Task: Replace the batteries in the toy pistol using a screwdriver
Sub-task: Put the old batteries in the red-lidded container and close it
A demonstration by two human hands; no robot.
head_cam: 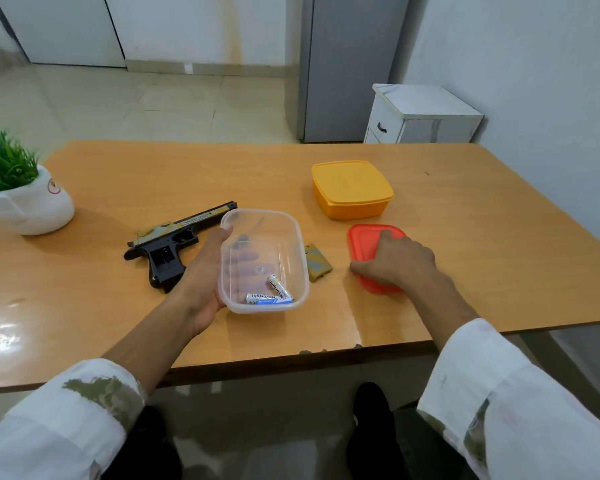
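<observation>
My left hand (201,271) holds a clear plastic container (293,237) from below, its thumb over the far left rim. Two white-and-blue batteries (271,295) lie in the container's near end. The black and gold toy pistol (174,244) lies on its side on the table, left of the container, its grip compartment uncovered. Its gold-grey grip cover (317,262) lies on the table just right of the container. My right hand (395,259) rests on a red lid (364,239), fingers curled over its near edge. A dark thing shows blurred through the container; I cannot tell what it is.
A shut orange box (352,188) stands behind the red lid. A white pot with a green plant (25,199) sits at the table's left edge. The wooden table (499,237) stretches right. A white cabinet (420,114) stands beyond it.
</observation>
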